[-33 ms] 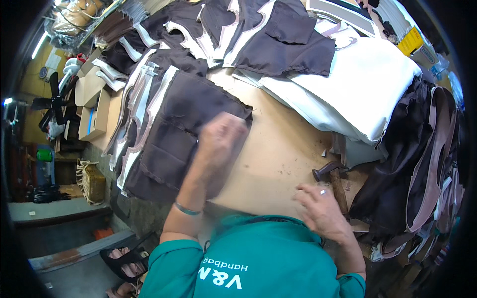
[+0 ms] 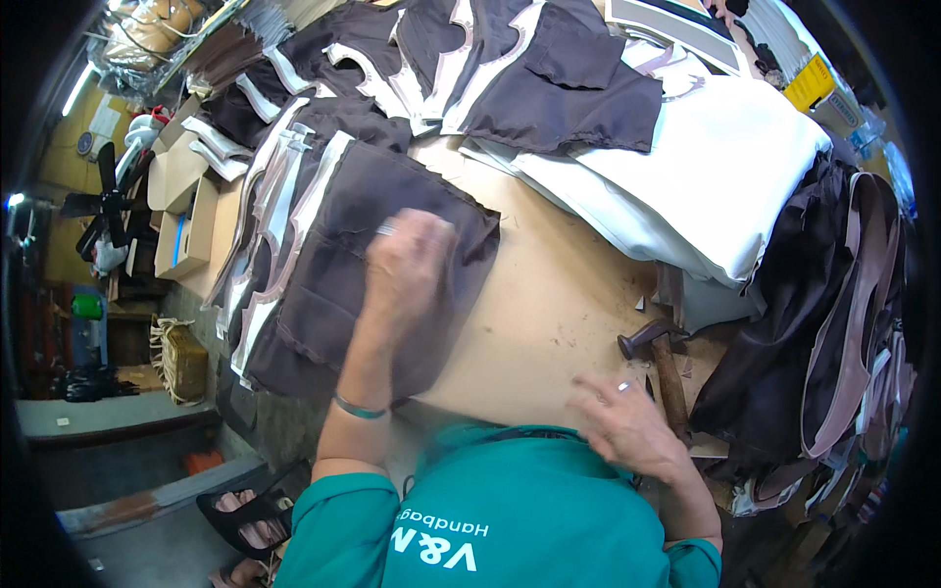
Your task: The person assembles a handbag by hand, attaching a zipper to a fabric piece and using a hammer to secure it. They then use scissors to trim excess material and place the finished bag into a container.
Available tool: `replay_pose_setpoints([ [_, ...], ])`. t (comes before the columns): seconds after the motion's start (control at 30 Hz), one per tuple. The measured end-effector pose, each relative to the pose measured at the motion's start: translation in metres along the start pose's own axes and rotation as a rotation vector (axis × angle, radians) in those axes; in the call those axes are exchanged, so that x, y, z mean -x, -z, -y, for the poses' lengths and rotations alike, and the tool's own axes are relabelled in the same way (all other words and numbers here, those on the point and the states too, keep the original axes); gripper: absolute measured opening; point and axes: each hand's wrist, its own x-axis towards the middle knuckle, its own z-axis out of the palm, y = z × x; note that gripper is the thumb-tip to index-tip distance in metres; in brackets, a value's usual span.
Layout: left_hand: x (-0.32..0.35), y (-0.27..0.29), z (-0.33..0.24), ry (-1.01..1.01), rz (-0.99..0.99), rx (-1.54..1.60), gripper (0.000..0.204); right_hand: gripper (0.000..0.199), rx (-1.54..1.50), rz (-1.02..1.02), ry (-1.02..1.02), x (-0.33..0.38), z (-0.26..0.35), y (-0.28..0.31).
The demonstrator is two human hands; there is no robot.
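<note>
From up here I see my left hand [image 2: 407,269] pressed flat, fingers spread and a little blurred, on a dark brown rectangular fabric panel [image 2: 343,284] that lies at about ten o'clock from the middle of the tan wooden worktop [image 2: 549,314]; the hand grips nothing, it only bears down on the cloth. That panel sits on top of a stack of similar brown pieces with pale cream edging [image 2: 279,211] that fans out toward nine and eleven o'clock, overhanging the worktop's left edge. My right hand [image 2: 627,426] rests low at about five o'clock, open with fingers loosely spread on the bare wood, holding nothing; a ring shows on one finger. Just beside it, toward three o'clock, lies a hammer with a dark metal head and brown wooden handle [image 2: 659,363], close to the fingers though I cannot tell whether they touch it. At one o'clock a thick fold of white sheet material [image 2: 725,176] lies across the worktop, and more dark brown cut pieces [image 2: 559,88] lie above it at twelve. A heap of dark brown straps and panels [image 2: 823,333] hangs at three o'clock. Brown cardboard boxes [image 2: 186,211] stand off the worktop at nine o'clock.
</note>
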Motion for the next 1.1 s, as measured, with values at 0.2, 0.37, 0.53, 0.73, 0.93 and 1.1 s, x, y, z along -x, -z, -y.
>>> replay_pose_setpoints([
  [0.2, -0.038, 0.075, 0.143, 0.146, -0.221, -0.369, 0.028, 0.014, -0.549, 0.17, 0.313, -0.02, 0.016, 0.009],
  [0.37, -0.044, 0.065, 0.201, 0.254, -0.198, -0.66, 0.043, 0.012, -0.482, -0.166, -0.104, -0.025, 0.012, 0.005],
  [0.53, -0.047, 0.063, 0.193, 0.203, -0.19, -0.741, 0.037, 0.019, -0.267, -0.178, -0.082, -0.03, 0.009, -0.023],
  [0.73, -0.054, 0.075, 0.191, 0.302, -0.17, -0.097, 0.031, 0.017, -0.225, -0.188, -0.18, -0.03, 0.007, -0.038],
  [0.93, -0.074, 0.088, 0.084, 0.139, 0.023, 0.696, 0.026, 0.02, -0.484, -0.276, -0.334, -0.04, 0.002, -0.04],
  [1.1, -0.046, 0.031, 0.026, -0.004, 0.471, 0.625, 0.025, 0.033, -0.195, -0.888, -0.195, -0.09, -0.006, -0.013],
])
